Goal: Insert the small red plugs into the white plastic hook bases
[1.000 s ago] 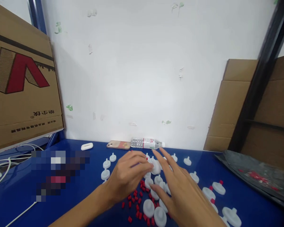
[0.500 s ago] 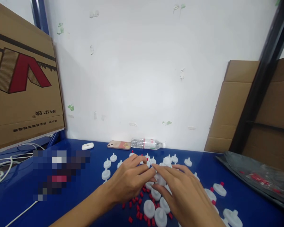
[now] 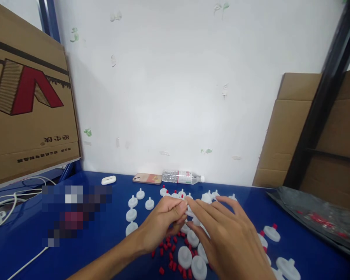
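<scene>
A partly hidden white disc [image 3: 189, 213] sits between both hands' fingertips, above the table. The right hand [image 3: 221, 229] grasps it between thumb and forefinger, other fingers spread; the left hand [image 3: 163, 219] curls against it, its exact pinch hidden. Smooth, round, stemmed plastic discs [image 3: 184, 257] and stubby red caps [image 3: 170, 256] lie beneath.

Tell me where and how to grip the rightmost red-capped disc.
I'd pinch the disc across its rim with the right hand, coming from above and the right. It lies broad side down, its stem and red cap sticking up, so the wide rim seems the steadiest hold; another capped disc sits close on its left.
</scene>
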`<state>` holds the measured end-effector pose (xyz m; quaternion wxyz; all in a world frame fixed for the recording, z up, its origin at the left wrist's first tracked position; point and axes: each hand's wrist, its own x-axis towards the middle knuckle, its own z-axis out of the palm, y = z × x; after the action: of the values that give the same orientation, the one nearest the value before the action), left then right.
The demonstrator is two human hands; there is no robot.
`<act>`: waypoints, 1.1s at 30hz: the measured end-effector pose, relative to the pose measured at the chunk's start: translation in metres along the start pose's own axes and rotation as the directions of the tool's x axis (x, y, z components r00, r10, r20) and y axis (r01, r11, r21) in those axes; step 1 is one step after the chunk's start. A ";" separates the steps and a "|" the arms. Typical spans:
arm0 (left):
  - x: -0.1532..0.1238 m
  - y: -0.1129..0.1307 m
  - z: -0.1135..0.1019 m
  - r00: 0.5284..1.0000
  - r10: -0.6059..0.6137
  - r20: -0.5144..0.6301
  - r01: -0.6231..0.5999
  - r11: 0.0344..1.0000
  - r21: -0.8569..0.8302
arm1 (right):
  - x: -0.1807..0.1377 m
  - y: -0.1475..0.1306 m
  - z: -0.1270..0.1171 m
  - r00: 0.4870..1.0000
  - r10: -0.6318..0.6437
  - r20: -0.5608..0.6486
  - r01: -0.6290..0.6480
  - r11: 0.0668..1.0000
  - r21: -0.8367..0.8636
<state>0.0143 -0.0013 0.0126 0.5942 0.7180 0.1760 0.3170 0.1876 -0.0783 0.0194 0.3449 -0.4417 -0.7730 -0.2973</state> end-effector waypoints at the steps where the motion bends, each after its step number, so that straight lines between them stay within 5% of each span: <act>1: 0.001 -0.001 0.001 1.000 -0.013 0.011 0.013 0.999 -0.032 | 0.001 0.000 0.000 1.000 -0.004 -0.004 0.003 1.000 -0.017; 8: 0.005 -0.001 0.003 0.999 -0.051 0.006 0.052 0.995 -0.088 | 0.002 0.000 0.000 0.998 -0.036 -0.058 0.035 0.999 -0.010; 14: 0.003 0.000 -0.001 0.997 0.035 -0.072 -0.019 0.978 0.206 | 0.001 -0.001 0.002 0.998 -0.029 -0.064 0.028 0.999 -0.022; 17: -0.002 -0.006 -0.002 0.976 0.178 -0.129 -0.106 0.895 0.433 | -0.001 0.000 0.004 0.999 -0.021 -0.025 0.021 1.000 -0.012; 22: -0.008 -0.012 0.001 0.933 0.359 0.036 -0.245 0.560 0.792 | -0.004 0.003 0.004 1.000 0.015 0.003 -0.015 1.000 0.024; 24: -0.008 -0.009 0.000 0.938 0.345 0.030 -0.266 0.662 0.701 | -0.004 0.003 0.002 1.000 0.028 0.003 -0.028 0.998 0.060; 28: -0.005 0.003 -0.001 0.985 0.174 -0.004 -0.169 0.960 0.224 | -0.004 0.003 -0.005 1.000 0.004 -0.013 -0.003 0.996 0.087; 33: -0.002 0.012 0.000 0.998 0.043 0.048 -0.040 0.997 -0.064 | -0.004 0.002 -0.007 0.996 -0.050 -0.077 0.053 0.998 0.039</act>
<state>0.0115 -0.0056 0.0233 0.6138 0.7102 0.1363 0.3166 0.1927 -0.0844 0.0209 0.3751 -0.4027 -0.7766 -0.3067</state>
